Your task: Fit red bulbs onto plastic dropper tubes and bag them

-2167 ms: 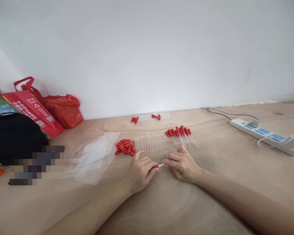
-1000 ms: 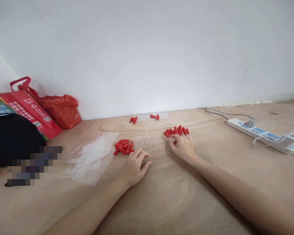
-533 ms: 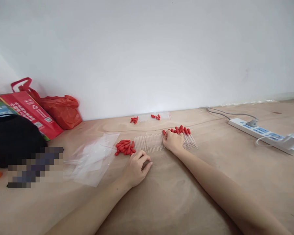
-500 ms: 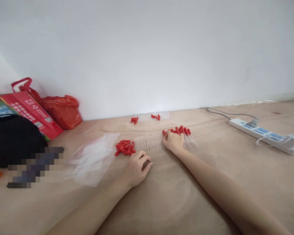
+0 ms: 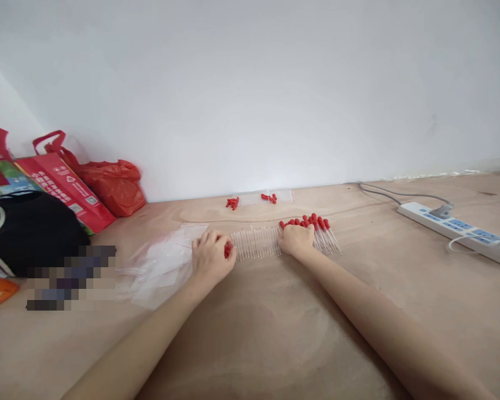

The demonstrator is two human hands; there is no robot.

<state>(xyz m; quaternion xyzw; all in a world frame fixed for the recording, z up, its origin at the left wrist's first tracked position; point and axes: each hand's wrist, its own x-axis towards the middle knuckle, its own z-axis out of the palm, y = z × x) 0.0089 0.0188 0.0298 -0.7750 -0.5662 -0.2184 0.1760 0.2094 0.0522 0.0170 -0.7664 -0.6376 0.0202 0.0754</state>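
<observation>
My left hand (image 5: 212, 256) arches over a pile of red rubber bulbs (image 5: 228, 248), its fingers bent and apart; most of the pile is hidden beneath it. To its right lies a row of thin clear dropper tubes (image 5: 256, 242), side by side on the wooden table. My right hand (image 5: 296, 239) rests closed at the right end of this row, and whatever its fingertips grip is hidden. Just beyond and to the right of that hand, several droppers with red bulbs (image 5: 320, 224) on their upper ends lie slanted together.
Clear plastic zip bags (image 5: 162, 266) lie left of my left hand. Near the wall are small red bulbs (image 5: 232, 203) and another clear bag (image 5: 284, 195). A white power strip (image 5: 450, 225) with cables stands right. Red bags (image 5: 112, 186) and a black bag (image 5: 33, 233) crowd the left.
My left hand has moved left and away from me, onto the pile of red bulbs. My right hand stays at the end of the tube row. The view has shifted slightly.
</observation>
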